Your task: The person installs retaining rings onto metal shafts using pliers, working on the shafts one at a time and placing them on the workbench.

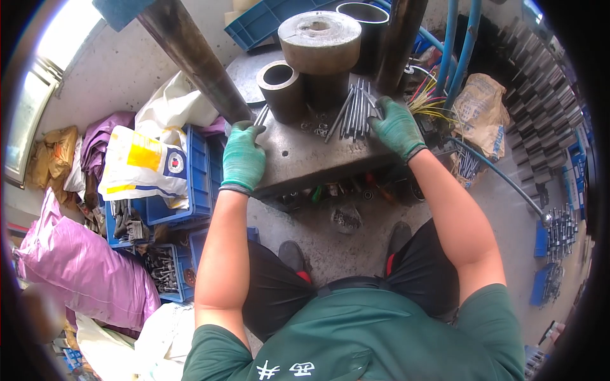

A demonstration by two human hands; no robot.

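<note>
Your bare forearms come up from the lower edge, both hands in green gloves. Your left hand (243, 159) rests palm down on the near left corner of the steel desk (298, 159), fingers curled over a thin rod (261, 115) at the edge; how firmly you grip it is hidden by the glove. Your right hand (397, 127) lies on the right side of the desk, wrist bent inward, fingers narrowed onto the right edge of a bundle of rods (354, 112) that lean fanned against the cylinders. Whether you actually pinch one cannot be told.

Small nuts (316, 127) lie scattered between your hands, too small to make out singly. Behind them stands a hollow sleeve (281, 86) and, just beside it, a larger round block (319, 39). A dark column (190, 57) slants up on the left, its top cut off by the frame. Coloured wires (427, 101) stick out past your right hand, their ends hidden.
</note>
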